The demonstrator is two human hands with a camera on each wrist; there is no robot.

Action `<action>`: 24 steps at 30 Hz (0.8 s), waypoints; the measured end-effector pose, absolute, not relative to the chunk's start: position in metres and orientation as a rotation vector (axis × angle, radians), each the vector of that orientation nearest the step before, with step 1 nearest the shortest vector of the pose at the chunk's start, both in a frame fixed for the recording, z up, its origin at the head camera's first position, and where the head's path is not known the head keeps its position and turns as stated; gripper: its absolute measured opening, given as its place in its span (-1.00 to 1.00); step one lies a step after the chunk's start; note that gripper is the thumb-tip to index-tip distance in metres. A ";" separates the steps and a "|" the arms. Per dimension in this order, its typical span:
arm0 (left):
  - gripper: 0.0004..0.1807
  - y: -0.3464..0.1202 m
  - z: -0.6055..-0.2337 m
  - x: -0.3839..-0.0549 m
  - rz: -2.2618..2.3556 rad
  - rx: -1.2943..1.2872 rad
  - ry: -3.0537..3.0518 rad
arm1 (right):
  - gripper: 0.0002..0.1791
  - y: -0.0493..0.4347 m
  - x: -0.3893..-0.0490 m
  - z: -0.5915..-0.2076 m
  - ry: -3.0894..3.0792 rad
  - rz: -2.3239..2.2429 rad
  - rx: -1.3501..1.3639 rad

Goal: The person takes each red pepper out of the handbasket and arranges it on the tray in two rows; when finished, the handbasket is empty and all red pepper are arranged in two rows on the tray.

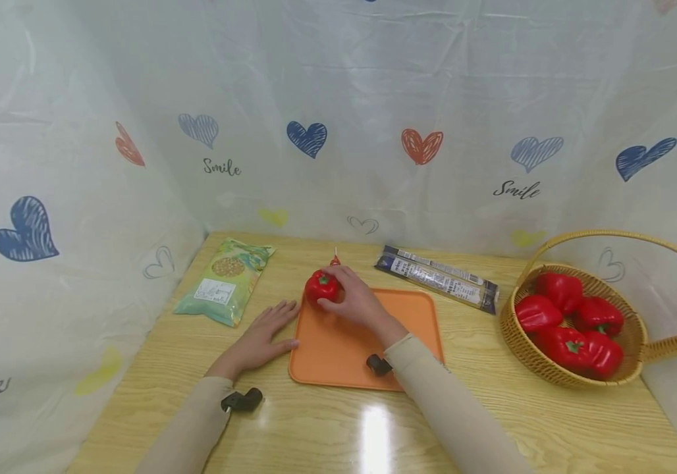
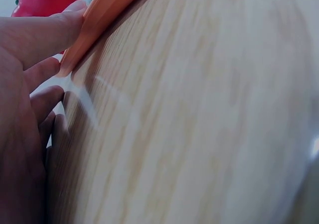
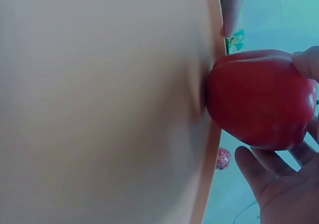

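A red bell pepper [image 1: 322, 288] stands at the far left corner of an orange tray [image 1: 338, 349]. My right hand [image 1: 353, 299] grips it from the right, thumb on the near side and fingers beyond. In the right wrist view the pepper [image 3: 261, 99] meets the tray surface, with thumb and fingers [image 3: 271, 167] around it. My left hand [image 1: 264, 339] lies on the table along the tray's left side, fingers stretched out. Its thumb [image 2: 65, 25] touches the tray's rim in the left wrist view.
A wicker basket [image 1: 513, 329] holding several red bell peppers [image 1: 558, 289] stands at right. Long, narrow printed packets [image 1: 439, 278] lie behind the tray's right side. A green bag [image 1: 226, 280] lies at left, and a small red-wrapped item with a stick [image 1: 335, 259] beyond the tray.
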State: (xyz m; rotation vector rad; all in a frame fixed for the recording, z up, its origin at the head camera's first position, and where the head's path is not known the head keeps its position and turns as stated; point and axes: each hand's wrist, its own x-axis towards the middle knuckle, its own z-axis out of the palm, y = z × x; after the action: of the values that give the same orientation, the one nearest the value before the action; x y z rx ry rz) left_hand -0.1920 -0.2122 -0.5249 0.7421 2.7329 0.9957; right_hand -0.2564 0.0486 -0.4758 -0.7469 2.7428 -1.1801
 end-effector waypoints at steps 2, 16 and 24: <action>-0.14 -0.212 -0.525 -0.192 1.001 0.745 2.732 | -0.25 0.049 -0.257 -0.476 2.745 -1.172 -0.746; -0.13 -0.213 -0.524 -0.192 1.002 0.736 2.732 | -0.16 0.049 -0.256 -0.474 2.743 -1.122 -0.742; -0.14 -0.213 -0.524 -0.192 0.998 0.734 2.731 | -0.13 0.050 -0.256 -0.473 2.741 -1.117 -0.750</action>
State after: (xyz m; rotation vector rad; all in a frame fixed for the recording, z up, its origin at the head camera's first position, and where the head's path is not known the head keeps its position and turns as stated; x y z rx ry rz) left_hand -0.1920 -0.2126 -0.5242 0.7338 2.7309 0.9975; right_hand -0.2555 0.0503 -0.4733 -0.7501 2.7411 -1.1167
